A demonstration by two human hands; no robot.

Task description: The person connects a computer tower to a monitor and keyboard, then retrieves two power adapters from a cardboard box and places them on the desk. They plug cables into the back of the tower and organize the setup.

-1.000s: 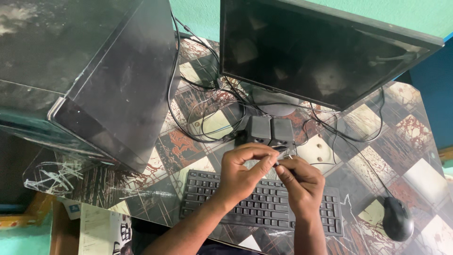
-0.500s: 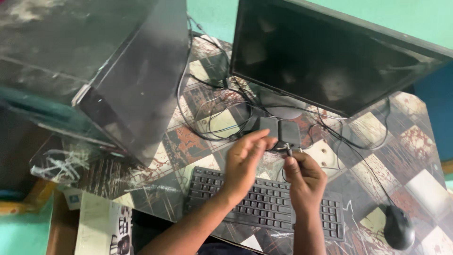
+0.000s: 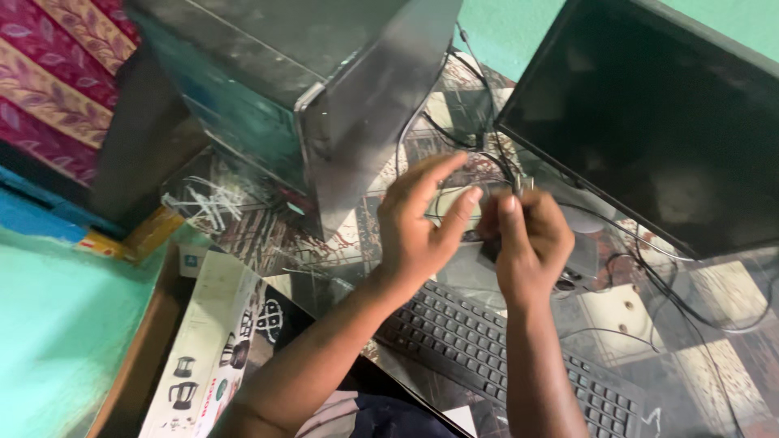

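Both my hands are raised above a black keyboard (image 3: 519, 357), in front of a dark monitor (image 3: 665, 130). My right hand (image 3: 527, 239) is closed around a small cable plug (image 3: 519, 185) whose metal tip shows above the thumb. My left hand (image 3: 422, 219) is beside it, thumb and forefinger pinching toward the same plug and the thin cable (image 3: 487, 188), other fingers spread. Motion blur hides the exact contact. A black computer tower (image 3: 357, 97) stands just left of the hands.
Black cables (image 3: 665, 284) trail over the patterned glass tabletop (image 3: 730, 324) under the monitor. A small dark adapter box (image 3: 580, 264) lies behind my right hand. A white printed carton (image 3: 211, 341) leans at the table's left edge, next to a turquoise wall (image 3: 57, 324).
The view swung left and closer. My hands lifted from just above the keyboard toward the monitor, still together on the small plug and cable.
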